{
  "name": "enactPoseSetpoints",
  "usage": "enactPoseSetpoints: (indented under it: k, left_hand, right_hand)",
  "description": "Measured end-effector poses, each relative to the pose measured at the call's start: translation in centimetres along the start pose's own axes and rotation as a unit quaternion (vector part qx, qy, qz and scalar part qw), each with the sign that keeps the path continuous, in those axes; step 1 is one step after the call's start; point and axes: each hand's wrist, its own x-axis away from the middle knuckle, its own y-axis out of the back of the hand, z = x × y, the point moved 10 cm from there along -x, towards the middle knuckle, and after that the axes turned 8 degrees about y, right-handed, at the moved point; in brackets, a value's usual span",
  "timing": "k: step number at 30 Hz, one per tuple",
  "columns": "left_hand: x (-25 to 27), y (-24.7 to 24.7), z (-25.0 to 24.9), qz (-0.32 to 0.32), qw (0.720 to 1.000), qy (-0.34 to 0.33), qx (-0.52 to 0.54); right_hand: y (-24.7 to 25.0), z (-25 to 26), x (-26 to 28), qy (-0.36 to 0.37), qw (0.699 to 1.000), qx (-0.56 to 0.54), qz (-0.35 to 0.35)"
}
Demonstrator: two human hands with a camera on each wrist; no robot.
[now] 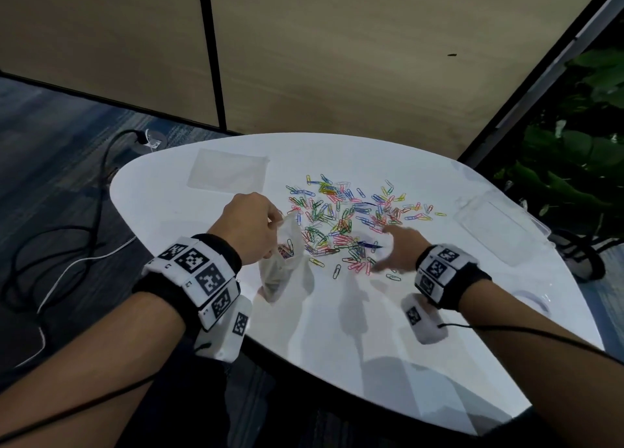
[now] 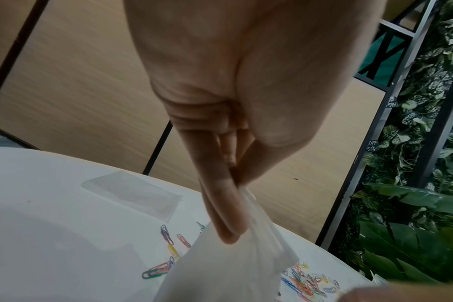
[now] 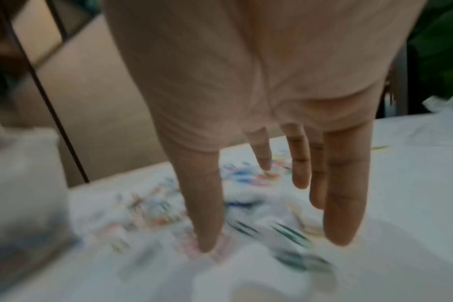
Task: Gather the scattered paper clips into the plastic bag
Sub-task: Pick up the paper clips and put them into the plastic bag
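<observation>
In left hand (image 1: 251,226), plastic bag (image 1: 282,262) hangs upright.

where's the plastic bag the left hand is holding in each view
Head: plastic bag hangs left of centre, below the left hand.
Left wrist: bottom centre, pinched by the fingers.
Right wrist: blurred white shape at the left edge, likely the bag.
Shared landmark: the paper clips on the white table.
</observation>
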Motion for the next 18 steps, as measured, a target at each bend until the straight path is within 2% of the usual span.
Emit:
enactPoseSetpoints:
  k: [2,4,9,12,16,18]
  left_hand:
    - [0.2,0.1,-0.1,0.000,1.000,-0.005,-0.007]
    - [0.4,0.2,-0.4,0.001,1.000,-0.012,-0.015]
    - [0.5,0.1,-0.7,0.008,1.000,-0.015,-0.024]
    - [0.3,-0.1,-0.7,0.017,0.999,-0.015,-0.024]
    - [0.4,-0.4,-1.1,0.021,0.999,-0.015,-0.028]
    - [0.4,-0.5,-1.2,0.025,0.999,-0.010,-0.029]
  right_hand:
    - [-2.4,-3.5,0.0,-0.047,0.996,0.077,0.028]
    - [-3.4,-4.0,-0.4,-0.028,0.998,0.058,-0.009]
    - [-2.6,-0.1,-1.9,0.047,0.991,0.010,-0.128]
    - [-3.1,2.3,-3.0,0.101,0.985,0.010,-0.138]
    - [-3.3,5.1,-3.6,0.189,0.967,0.087,-0.146]
    - [-3.3,5.7,-3.6,0.208,0.958,0.115,-0.157]
